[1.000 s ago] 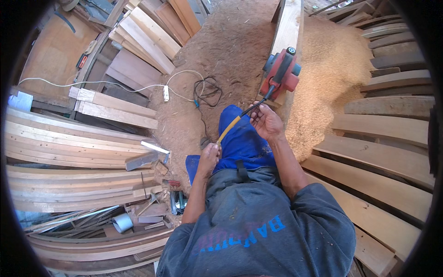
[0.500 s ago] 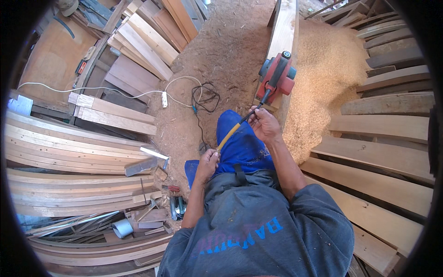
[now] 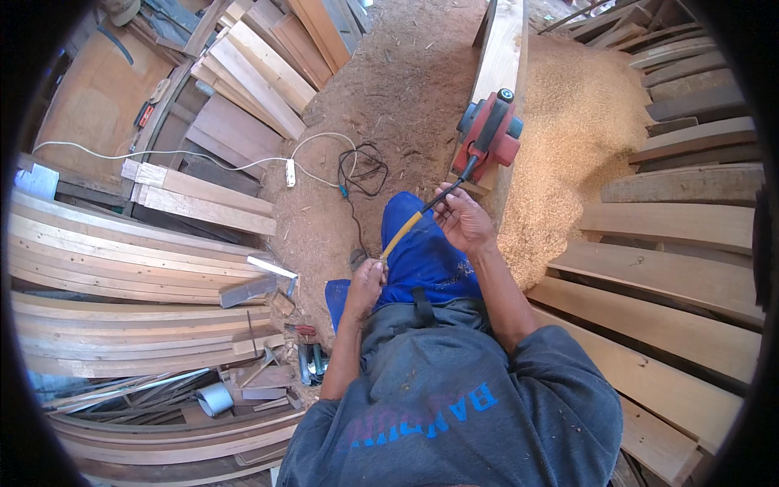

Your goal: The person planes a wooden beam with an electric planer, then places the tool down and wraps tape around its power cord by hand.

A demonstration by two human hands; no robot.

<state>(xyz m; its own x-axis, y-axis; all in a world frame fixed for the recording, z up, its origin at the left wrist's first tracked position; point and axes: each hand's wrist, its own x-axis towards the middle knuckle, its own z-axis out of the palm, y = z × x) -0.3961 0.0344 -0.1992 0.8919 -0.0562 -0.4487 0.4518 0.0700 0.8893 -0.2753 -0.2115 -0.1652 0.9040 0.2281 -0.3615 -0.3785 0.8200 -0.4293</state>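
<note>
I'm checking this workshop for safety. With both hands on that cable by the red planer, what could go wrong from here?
1. The left hand and right hand hold the cable of the red planer. If it is damaged and live, a shock seems possible; whether it is plugged in cannot be told.
2. The planer sits on a narrow plank; tugging the cable might pull it off.
3. Loose cords cross the sawdust floor, a likely trip hazard.

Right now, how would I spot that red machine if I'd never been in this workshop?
Find the big pale heap of sawdust at the upper right, then the long plank along its left edge. The red power planer sits on that plank, just beyond the right hand. It is the only red, blocky thing among bare wood, with a black handle on top.
</note>
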